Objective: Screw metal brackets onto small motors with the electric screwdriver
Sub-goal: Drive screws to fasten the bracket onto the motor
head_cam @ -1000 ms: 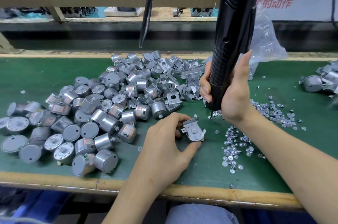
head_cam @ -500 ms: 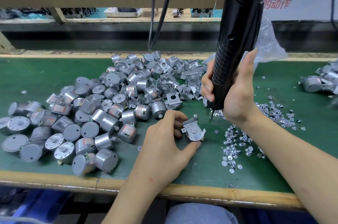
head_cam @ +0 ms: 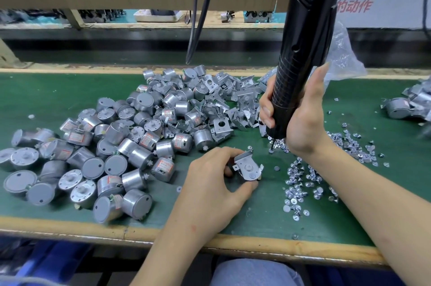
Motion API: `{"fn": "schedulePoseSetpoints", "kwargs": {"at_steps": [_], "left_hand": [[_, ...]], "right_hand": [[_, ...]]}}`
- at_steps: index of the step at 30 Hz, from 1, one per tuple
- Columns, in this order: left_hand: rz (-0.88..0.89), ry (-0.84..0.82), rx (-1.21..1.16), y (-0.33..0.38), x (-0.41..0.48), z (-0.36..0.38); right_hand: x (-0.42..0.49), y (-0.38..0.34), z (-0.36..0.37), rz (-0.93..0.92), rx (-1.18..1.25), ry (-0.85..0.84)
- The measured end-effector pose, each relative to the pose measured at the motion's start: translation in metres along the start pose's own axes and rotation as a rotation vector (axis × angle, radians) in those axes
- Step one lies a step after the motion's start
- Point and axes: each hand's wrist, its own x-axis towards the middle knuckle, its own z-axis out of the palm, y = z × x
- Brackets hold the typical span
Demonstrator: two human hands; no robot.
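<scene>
My left hand (head_cam: pixel 214 180) holds a small silver motor with a metal bracket (head_cam: pixel 248 166) laid on its top, pinched between thumb and fingers on the green mat. My right hand (head_cam: pixel 300 120) grips the black electric screwdriver (head_cam: pixel 303 47) upright, its bit tip down among the loose screws (head_cam: pixel 300 183) just right of the motor. The motor's body is mostly hidden under the bracket and my fingers.
A big heap of bare silver motors (head_cam: pixel 112 145) covers the mat's left half, with loose brackets (head_cam: pixel 224 103) piled behind. Several more motors (head_cam: pixel 405 106) lie at the far right. A clear plastic bag (head_cam: pixel 345 57) and two hanging cables (head_cam: pixel 200 17) are behind. The wooden table edge (head_cam: pixel 256 243) runs in front.
The screwdriver has shifted slightly right and tilted, its tip staying over the screws. My left hand has kept the motor and bracket in about the same place.
</scene>
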Motion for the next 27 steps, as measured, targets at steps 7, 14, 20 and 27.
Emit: {"fn": "schedulePoseSetpoints", "kwargs": {"at_steps": [7, 14, 20, 27], "left_hand": [[0.003, 0.002, -0.002, -0.001, 0.000, 0.001], [-0.030, -0.010, -0.046, -0.001, -0.001, 0.000], [-0.072, -0.030, -0.110, -0.003, -0.001, 0.000], [-0.070, -0.052, -0.076, -0.004, -0.001, 0.000]], "right_hand": [[0.000, 0.001, -0.003, -0.004, -0.035, 0.008], [0.000, 0.000, -0.001, 0.017, -0.048, -0.007], [0.000, -0.010, 0.004, -0.037, 0.001, -0.038], [-0.011, -0.019, 0.018, -0.040, 0.211, -0.176]]}}
